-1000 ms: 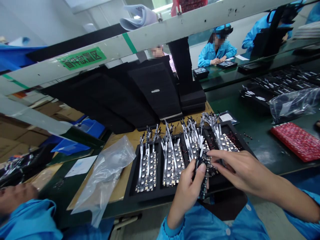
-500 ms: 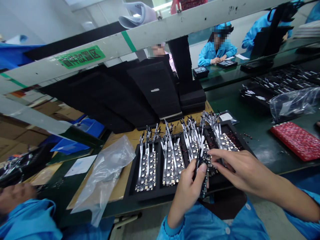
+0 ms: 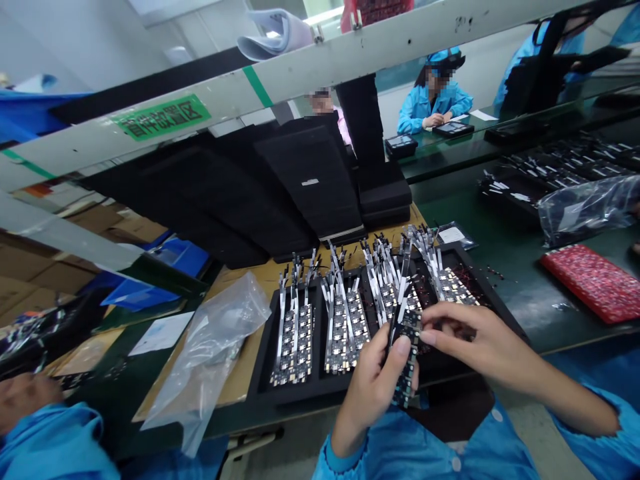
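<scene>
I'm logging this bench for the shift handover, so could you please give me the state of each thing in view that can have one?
Left hand: closed around a circuit board.
Circuit board: held upright above the tray.
Right hand: fingers pinching at the board's top.
Black tray: flat on the bench, rows partly filled with boards.
Clear plastic bag: crumpled, lying left of the tray.
Red pad: lying flat.

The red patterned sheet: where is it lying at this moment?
In the head view the red patterned sheet lies flat at the right on the green bench, right of the black tray, with a clear plastic bag behind it.
</scene>
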`<state>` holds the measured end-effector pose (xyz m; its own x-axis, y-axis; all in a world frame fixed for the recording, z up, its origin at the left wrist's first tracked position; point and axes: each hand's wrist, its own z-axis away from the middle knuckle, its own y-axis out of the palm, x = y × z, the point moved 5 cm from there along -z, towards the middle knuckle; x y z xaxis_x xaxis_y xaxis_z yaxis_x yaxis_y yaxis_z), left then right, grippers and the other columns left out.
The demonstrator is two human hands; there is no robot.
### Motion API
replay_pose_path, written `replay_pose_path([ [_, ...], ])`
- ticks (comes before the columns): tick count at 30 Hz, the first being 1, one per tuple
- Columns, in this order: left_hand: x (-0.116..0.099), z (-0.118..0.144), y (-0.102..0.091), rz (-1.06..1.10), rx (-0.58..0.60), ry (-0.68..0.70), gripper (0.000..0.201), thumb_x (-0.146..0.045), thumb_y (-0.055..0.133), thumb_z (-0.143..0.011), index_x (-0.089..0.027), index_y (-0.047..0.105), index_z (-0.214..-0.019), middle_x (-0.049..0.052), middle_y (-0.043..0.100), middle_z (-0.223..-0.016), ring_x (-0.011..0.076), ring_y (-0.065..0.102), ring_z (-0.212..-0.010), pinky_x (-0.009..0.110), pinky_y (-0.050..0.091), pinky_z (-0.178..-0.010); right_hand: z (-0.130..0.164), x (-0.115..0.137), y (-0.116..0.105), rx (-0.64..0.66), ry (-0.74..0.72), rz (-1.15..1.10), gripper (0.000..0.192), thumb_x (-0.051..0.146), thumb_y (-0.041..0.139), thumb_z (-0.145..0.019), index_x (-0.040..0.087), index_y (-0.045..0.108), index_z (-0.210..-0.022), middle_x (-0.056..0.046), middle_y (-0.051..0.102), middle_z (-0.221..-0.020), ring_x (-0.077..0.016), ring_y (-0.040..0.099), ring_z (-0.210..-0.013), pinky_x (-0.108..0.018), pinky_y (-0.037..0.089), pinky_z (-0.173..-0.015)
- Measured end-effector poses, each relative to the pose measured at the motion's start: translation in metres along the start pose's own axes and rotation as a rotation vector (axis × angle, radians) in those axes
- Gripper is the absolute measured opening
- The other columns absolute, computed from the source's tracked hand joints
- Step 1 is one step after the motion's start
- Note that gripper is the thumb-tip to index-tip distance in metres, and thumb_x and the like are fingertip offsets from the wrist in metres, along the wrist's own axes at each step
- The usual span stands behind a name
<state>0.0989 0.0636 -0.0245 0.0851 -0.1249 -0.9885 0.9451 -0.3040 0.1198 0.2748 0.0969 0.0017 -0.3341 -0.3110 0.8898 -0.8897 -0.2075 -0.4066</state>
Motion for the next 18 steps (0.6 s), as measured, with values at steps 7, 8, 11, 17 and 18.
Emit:
replay_pose_path([
  [7, -0.002, -0.004, 0.002, 0.141, -0.022, 0.044, 0.014, -0.036, 0.061, -0.090, -0.027, 0.063, -0.101, 0.007, 0.073, -0.067, 0.0217, 0.067, -0.041, 0.029, 0.049, -0.045, 0.000, 0.010, 0.007, 0.094, -0.040, -0.130, 0.015, 0.039, 0.067, -0.095, 0.034, 0.079, -0.088, 0.007, 0.084, -0.080, -0.0179, 0.079, -0.075, -0.021, 0.057, -0.070],
  [8, -0.002, -0.004, 0.002, 0.167, -0.036, 0.052, 0.016, -0.035, 0.062, -0.089, -0.027, 0.062, -0.103, 0.007, 0.074, -0.069, 0.0216, 0.068, -0.041, 0.029, 0.049, -0.045, 0.000, 0.011, 0.007, 0.086, -0.052, -0.115, 0.014, 0.038, 0.068, -0.094, 0.034, 0.079, -0.088, 0.008, 0.083, -0.080, -0.0171, 0.078, -0.075, -0.019, 0.056, -0.069],
  [11, 0.000, -0.005, 0.000, 0.205, -0.059, 0.053, 0.017, -0.034, 0.063, -0.089, -0.026, 0.061, -0.105, 0.007, 0.074, -0.072, 0.0220, 0.069, -0.042, 0.028, 0.050, -0.044, 0.000, 0.010, 0.011, 0.111, -0.066, -0.088, 0.015, 0.037, 0.066, -0.096, 0.034, 0.078, -0.087, 0.010, 0.082, -0.076, -0.0147, 0.077, -0.071, -0.017, 0.055, -0.067],
  [17, 0.004, -0.003, 0.001, 0.138, -0.055, -0.001, 0.010, -0.035, 0.058, -0.092, -0.026, 0.061, -0.087, -0.002, 0.064, -0.054, 0.0163, 0.060, -0.033, 0.023, 0.044, -0.037, 0.002, 0.007, 0.015, 0.135, -0.085, -0.030, 0.011, 0.036, 0.068, -0.095, 0.035, 0.078, -0.091, 0.011, 0.082, -0.081, -0.0132, 0.077, -0.072, -0.017, 0.054, -0.067],
  [18, 0.004, -0.003, 0.000, 0.119, -0.058, -0.004, 0.010, -0.035, 0.058, -0.092, -0.027, 0.061, -0.086, -0.002, 0.062, -0.052, 0.0158, 0.059, -0.033, 0.022, 0.043, -0.036, 0.003, 0.006, 0.015, 0.138, -0.079, -0.029, 0.011, 0.036, 0.068, -0.095, 0.036, 0.078, -0.091, 0.011, 0.082, -0.082, -0.0134, 0.077, -0.072, -0.017, 0.054, -0.067],
])
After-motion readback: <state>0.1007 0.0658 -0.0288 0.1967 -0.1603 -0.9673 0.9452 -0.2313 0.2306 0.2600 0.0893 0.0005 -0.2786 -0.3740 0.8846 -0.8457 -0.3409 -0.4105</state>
